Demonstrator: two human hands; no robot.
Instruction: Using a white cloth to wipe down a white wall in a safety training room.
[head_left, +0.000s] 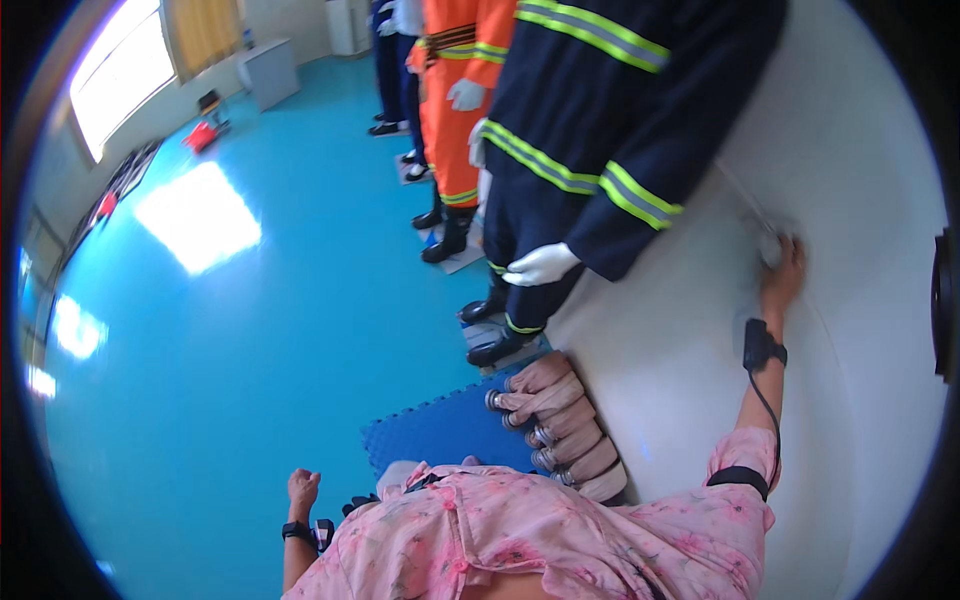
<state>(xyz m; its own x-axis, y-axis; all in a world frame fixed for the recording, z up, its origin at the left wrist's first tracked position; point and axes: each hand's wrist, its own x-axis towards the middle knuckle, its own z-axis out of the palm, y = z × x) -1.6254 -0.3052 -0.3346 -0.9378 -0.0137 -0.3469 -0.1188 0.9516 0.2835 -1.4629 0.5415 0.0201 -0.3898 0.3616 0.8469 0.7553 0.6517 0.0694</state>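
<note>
My right hand (784, 266) reaches out to the white wall (840, 360). At its fingers is a small pale thing (770, 246), too blurred to name; whether I grip it or only press on it is unclear. A thin pale line (746, 196) runs from there up towards a mannequin (592, 142) in dark firefighter's clothing with reflective bands. Low on the left, my left hand (303, 487) hangs over the blue floor, fingers curled in, nothing visible in it. Both wrists wear black straps with small devices.
Rolled fire hoses (566, 427) with metal couplings lie on a blue foam mat (450, 424) along the wall. Beyond the dark-clad mannequin stand an orange-suited mannequin (454, 142) and others in a row. A grey cabinet (270, 75) and a stool (211, 103) stand farther off.
</note>
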